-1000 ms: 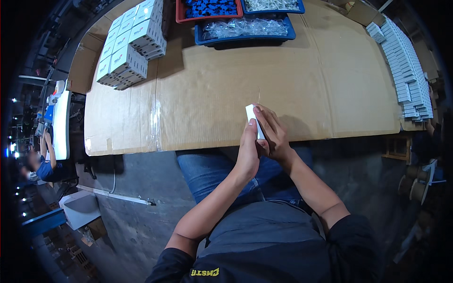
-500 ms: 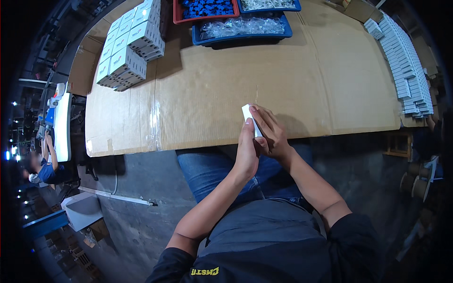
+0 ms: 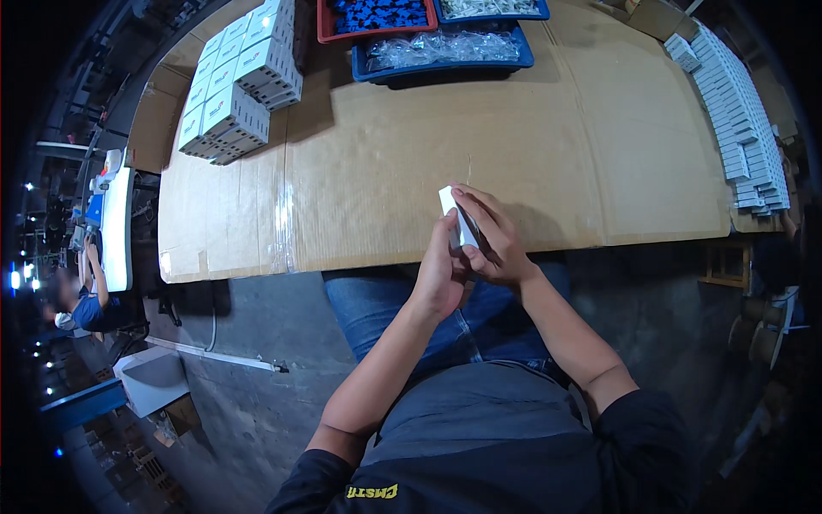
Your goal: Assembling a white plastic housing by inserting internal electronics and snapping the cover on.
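A small white box (image 3: pixel 448 202) is held between my two hands over the near edge of the cardboard-covered table (image 3: pixel 377 188). My left hand (image 3: pixel 441 270) grips its near left side, with the fingers pointing away from me. From the right, my right hand (image 3: pixel 497 236) is closed around the box, its fingertips at the far end and its thumb at the near end. One long narrow white side faces up; the rest of the box is hidden by my fingers and palms.
Stacked white boxes (image 3: pixel 231 103) stand at the far left. Beyond the middle are a blue tray (image 3: pixel 445 72) of clear plastic pieces, a red tray (image 3: pixel 377 36) of blue parts and another blue tray (image 3: pixel 492 17). A long row of white boxes (image 3: pixel 741 128) lines the right side.
My left hand has slid slightly down and left along the box, and its fingers have loosened a little. The right thumb now shows more at the near end.
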Tool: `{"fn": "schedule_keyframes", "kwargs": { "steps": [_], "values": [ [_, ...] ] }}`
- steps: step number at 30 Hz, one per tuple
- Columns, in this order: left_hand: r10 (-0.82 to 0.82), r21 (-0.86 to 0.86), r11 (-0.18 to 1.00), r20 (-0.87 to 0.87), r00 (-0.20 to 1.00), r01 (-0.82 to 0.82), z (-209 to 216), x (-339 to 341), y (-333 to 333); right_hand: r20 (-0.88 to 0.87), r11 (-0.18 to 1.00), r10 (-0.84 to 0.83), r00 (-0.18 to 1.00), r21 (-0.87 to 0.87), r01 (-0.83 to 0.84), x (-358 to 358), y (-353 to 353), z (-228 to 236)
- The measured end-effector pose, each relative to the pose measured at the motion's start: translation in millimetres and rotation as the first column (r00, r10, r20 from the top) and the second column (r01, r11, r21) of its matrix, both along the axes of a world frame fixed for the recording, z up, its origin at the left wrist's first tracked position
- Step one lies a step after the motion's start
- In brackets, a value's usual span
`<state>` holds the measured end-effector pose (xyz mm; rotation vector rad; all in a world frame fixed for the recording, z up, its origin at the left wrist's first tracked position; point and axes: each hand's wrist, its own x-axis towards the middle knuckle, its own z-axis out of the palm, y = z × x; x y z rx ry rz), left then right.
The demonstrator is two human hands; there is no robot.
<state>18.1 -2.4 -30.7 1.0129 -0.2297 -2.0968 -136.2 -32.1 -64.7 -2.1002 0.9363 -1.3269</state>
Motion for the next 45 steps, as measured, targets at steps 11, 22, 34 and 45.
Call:
{"fn": "schedule_keyframes", "kwargs": {
  "steps": [11,22,34,45],
  "values": [
    [0.107,-0.149,0.984,0.045,0.993,-0.099,-15,-18,5,0.008,0.997,-0.060,0.998,-0.044,0.060,5,3,-2],
    [0.134,-0.156,0.980,0.054,0.989,-0.125,-10,-26,5,0.037,0.998,-0.043,0.998,-0.037,0.045,6,4,-6],
    [0.201,-0.137,0.971,0.035,0.979,-0.195,-4,-36,4,0.017,0.995,-0.073,0.997,-0.065,0.074,3,8,-13],
    [0.210,-0.132,0.971,0.069,0.975,-0.199,-2,-36,8,0.026,0.996,-0.058,0.998,-0.064,0.059,4,8,-12]
  ]
}}
